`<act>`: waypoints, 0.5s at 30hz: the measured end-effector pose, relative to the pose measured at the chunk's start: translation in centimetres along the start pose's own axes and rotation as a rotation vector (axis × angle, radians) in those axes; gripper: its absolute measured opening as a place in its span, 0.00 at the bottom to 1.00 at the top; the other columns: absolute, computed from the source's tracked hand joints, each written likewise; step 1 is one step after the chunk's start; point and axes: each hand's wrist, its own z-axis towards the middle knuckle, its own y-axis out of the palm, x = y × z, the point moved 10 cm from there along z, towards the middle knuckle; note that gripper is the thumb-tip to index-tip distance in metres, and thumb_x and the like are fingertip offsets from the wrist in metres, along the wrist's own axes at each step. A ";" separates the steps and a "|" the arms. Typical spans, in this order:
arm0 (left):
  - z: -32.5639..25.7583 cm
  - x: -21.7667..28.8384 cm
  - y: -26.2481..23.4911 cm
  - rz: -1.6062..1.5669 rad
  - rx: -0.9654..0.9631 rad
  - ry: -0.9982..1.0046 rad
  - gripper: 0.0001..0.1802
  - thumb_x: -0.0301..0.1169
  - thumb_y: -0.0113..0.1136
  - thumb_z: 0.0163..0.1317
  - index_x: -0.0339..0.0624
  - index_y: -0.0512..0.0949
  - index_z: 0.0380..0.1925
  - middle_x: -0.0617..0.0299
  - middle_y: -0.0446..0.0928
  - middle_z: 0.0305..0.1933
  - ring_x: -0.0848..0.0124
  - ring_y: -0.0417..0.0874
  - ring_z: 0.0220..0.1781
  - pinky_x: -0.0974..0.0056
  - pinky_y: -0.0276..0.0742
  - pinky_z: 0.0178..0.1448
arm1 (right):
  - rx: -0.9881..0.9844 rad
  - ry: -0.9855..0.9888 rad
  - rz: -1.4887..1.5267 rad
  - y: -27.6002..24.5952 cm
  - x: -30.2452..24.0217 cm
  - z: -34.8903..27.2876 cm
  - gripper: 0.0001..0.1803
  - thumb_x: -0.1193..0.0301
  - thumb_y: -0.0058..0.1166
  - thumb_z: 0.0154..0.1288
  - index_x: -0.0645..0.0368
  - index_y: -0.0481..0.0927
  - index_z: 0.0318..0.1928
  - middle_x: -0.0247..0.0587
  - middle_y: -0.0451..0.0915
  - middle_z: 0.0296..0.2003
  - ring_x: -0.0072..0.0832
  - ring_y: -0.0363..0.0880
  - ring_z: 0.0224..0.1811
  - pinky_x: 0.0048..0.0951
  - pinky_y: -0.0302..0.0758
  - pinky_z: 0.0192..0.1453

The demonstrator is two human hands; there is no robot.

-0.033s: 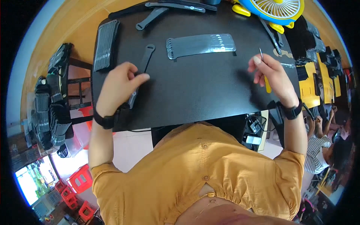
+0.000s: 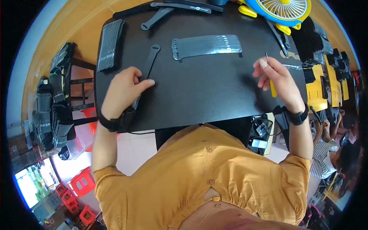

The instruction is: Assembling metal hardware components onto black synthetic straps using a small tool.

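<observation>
On the near left of the dark table, my left hand [image 2: 123,90] hovers over a narrow dark grey strap [image 2: 150,60]. Its thumb and forefinger are apart with nothing visible between them; the other fingers are hidden. The strap has a slotted, rounded far end, and my hand covers part of its length. At the right, my right hand [image 2: 278,78] is closed around a slim tool with a yellow handle [image 2: 273,89] and a thin metal tip pointing away from me. A fanned row of grey straps [image 2: 207,46] lies flat between the hands, farther back.
A stack of grey straps [image 2: 110,46] lies at the table's far left. More loose straps [image 2: 157,18] are along the back edge. A blue and yellow fan [image 2: 281,9] stands at the far right. Bundled straps [image 2: 59,115] hang left of the table; people sit at the right.
My left hand has come very slightly nearer to me over the strap. The right hand keeps its hold on the yellow-handled tool; the view has shifted a little.
</observation>
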 end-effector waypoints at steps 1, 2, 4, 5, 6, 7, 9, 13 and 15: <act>-0.5 -0.2 0.3 0.004 0.010 -0.003 0.21 0.40 0.70 0.56 0.31 0.78 0.37 0.55 0.78 0.26 0.68 0.80 0.27 0.63 0.74 0.32 | -0.006 -0.029 0.034 0.9 -0.4 -0.7 0.19 0.55 0.42 0.78 0.56 0.77 0.51 0.30 0.78 0.33 0.16 0.76 0.29 0.17 0.73 0.33; -1.1 -0.9 0.3 -0.021 0.038 -0.053 0.20 0.39 0.70 0.56 0.31 0.79 0.36 0.55 0.78 0.25 0.68 0.80 0.27 0.63 0.74 0.32 | -0.014 -0.062 0.051 1.9 -0.8 -1.2 0.18 0.56 0.42 0.78 0.55 0.77 0.53 0.30 0.78 0.33 0.15 0.76 0.30 0.17 0.73 0.34; -2.1 -1.6 -0.1 -0.027 0.109 -0.054 0.18 0.38 0.69 0.56 0.31 0.79 0.33 0.54 0.79 0.24 0.69 0.80 0.26 0.64 0.74 0.32 | -0.068 -0.127 0.093 4.2 -1.3 -1.9 0.18 0.56 0.42 0.78 0.51 0.76 0.57 0.29 0.78 0.33 0.14 0.75 0.29 0.15 0.73 0.33; -2.3 -1.8 -0.2 -0.024 0.118 -0.057 0.18 0.38 0.69 0.56 0.31 0.79 0.33 0.54 0.79 0.24 0.69 0.80 0.26 0.64 0.74 0.32 | -0.063 -0.143 0.061 5.3 -1.4 -2.2 0.18 0.56 0.41 0.79 0.51 0.77 0.57 0.29 0.78 0.33 0.13 0.74 0.26 0.14 0.71 0.29; -2.4 -2.1 0.1 -0.091 0.089 -0.089 0.17 0.37 0.69 0.57 0.31 0.79 0.33 0.57 0.79 0.25 0.71 0.80 0.27 0.66 0.74 0.32 | -0.098 -0.121 0.065 6.8 -1.4 -2.4 0.19 0.56 0.42 0.78 0.52 0.77 0.57 0.29 0.78 0.34 0.12 0.73 0.24 0.13 0.70 0.27; -2.8 -2.4 0.4 -0.160 0.064 -0.122 0.16 0.36 0.69 0.57 0.32 0.79 0.34 0.59 0.79 0.26 0.74 0.79 0.28 0.68 0.73 0.33 | -0.135 -0.102 0.067 8.2 -1.5 -2.5 0.19 0.56 0.42 0.78 0.53 0.77 0.56 0.30 0.79 0.34 0.12 0.71 0.21 0.12 0.69 0.24; -3.8 -1.8 1.0 -0.338 0.059 -0.107 0.16 0.36 0.69 0.58 0.33 0.79 0.35 0.62 0.79 0.27 0.76 0.79 0.29 0.69 0.73 0.34 | -0.235 -0.108 0.231 11.8 -1.7 -2.5 0.19 0.57 0.45 0.77 0.55 0.77 0.57 0.30 0.79 0.34 0.11 0.69 0.19 0.12 0.67 0.22; -5.8 2.7 3.2 -0.736 0.054 -0.022 0.13 0.32 0.71 0.57 0.36 0.78 0.36 0.69 0.78 0.30 0.82 0.76 0.31 0.74 0.72 0.36 | -0.240 -0.177 0.339 17.7 -2.8 -1.4 0.18 0.60 0.56 0.71 0.61 0.78 0.52 0.29 0.78 0.30 0.11 0.67 0.18 0.14 0.64 0.21; -6.7 5.4 3.1 -0.623 0.165 0.087 0.17 0.35 0.73 0.54 0.33 0.79 0.32 0.64 0.79 0.26 0.80 0.78 0.29 0.73 0.73 0.33 | -0.217 -0.167 0.311 19.2 -3.2 -0.4 0.17 0.60 0.55 0.72 0.60 0.79 0.50 0.27 0.75 0.26 0.10 0.63 0.18 0.14 0.60 0.20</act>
